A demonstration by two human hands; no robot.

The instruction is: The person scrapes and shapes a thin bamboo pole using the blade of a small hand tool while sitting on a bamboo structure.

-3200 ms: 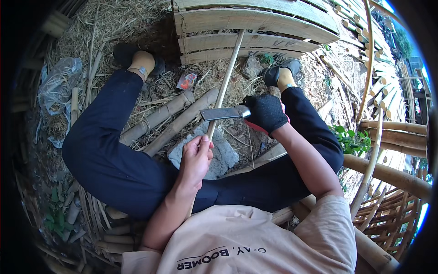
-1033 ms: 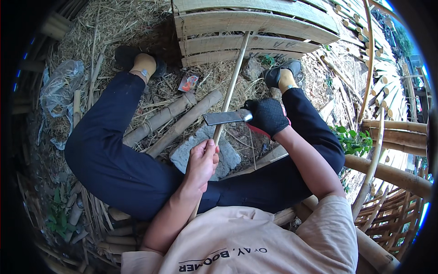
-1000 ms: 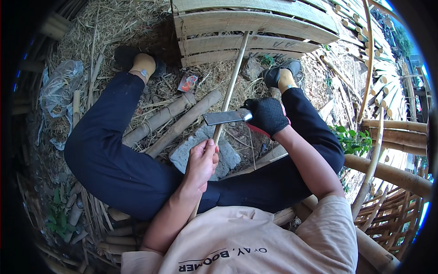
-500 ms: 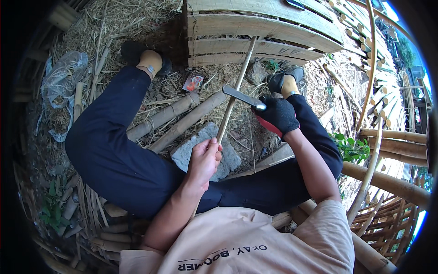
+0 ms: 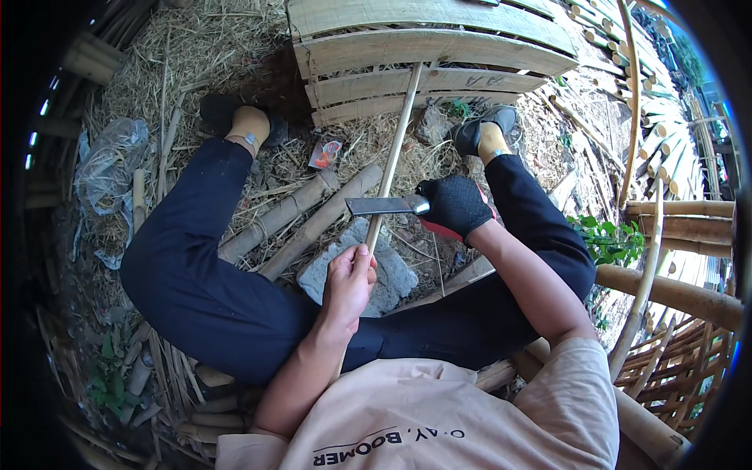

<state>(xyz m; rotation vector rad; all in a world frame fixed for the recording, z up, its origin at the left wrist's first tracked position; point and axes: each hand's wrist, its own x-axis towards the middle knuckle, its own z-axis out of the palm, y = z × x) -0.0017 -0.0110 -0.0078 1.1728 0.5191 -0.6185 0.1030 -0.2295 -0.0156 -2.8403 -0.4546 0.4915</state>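
Observation:
My bare left hand (image 5: 350, 283) is closed around a long, pale bamboo stick (image 5: 397, 149). The stick slants up and away from me, its far end reaching the slatted wooden crate (image 5: 439, 53). In a black and red work glove, my right hand (image 5: 458, 208) grips a knife by its handle, which the fingers mostly hide. The knife's broad, flat metal blade (image 5: 382, 206) lies across the stick just above my left hand. Below the stick, a grey stone block (image 5: 392, 274) rests on the ground between my legs.
Two thick bamboo poles (image 5: 301, 227) lie beside the stone on straw-strewn ground. A clear plastic bag (image 5: 117, 160) lies at the left, and a small orange and white packet (image 5: 324, 154) near the crate. Cut bamboo poles (image 5: 662, 153) are stacked at the far right, near a woven bamboo basket (image 5: 666, 380).
The knife has slid along the stick toward my left hand, its blade now more level. My right hand came nearer and leftward with it. My left hand keeps its hold.

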